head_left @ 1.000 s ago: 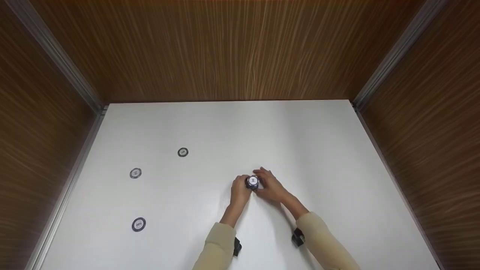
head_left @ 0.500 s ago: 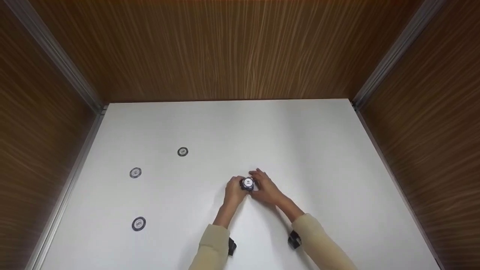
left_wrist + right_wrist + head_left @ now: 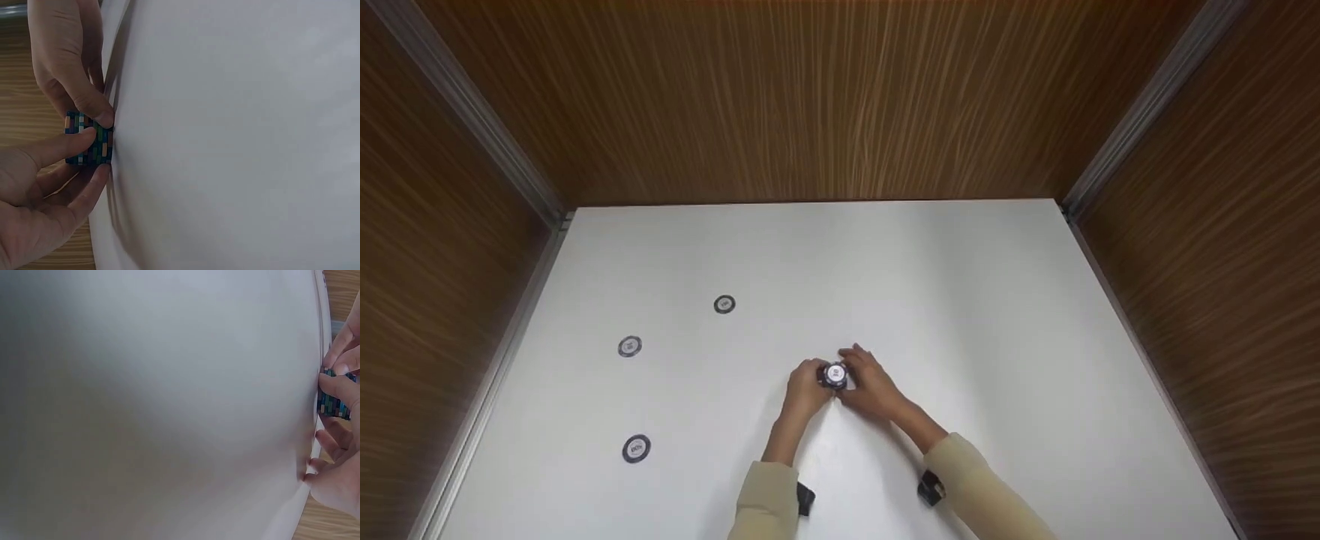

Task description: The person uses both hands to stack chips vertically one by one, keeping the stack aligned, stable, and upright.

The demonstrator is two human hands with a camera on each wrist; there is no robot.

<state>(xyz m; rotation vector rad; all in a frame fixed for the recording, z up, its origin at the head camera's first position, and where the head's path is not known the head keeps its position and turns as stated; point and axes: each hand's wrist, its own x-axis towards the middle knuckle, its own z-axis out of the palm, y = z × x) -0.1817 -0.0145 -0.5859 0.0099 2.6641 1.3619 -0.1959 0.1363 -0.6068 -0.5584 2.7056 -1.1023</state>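
Between my two hands stands a stack of poker chips (image 3: 835,373), its top chip showing a white centre with a printed number. My left hand (image 3: 802,394) grips it from the left. In the left wrist view that hand's thumb crosses the side of the stack (image 3: 103,151), which shows coloured edge blocks, and its fingers curl beneath. My right hand (image 3: 874,388) holds the stack from the right, thumb pressed on its near side in the right wrist view; its other fingers are spread by the white tabletop. The stack is upright, its bottom close to the tabletop.
Three loose chips lie flat on the white table (image 3: 975,300): one chip (image 3: 724,304) farther back, another chip (image 3: 630,346) at the left, and a larger-looking chip (image 3: 636,448) at the near left. Wood-grained panels (image 3: 840,97) bound the table at the back and sides.
Both hands and the chip stack between them have slid left and slightly toward the body. The three loose chips stay where they were.
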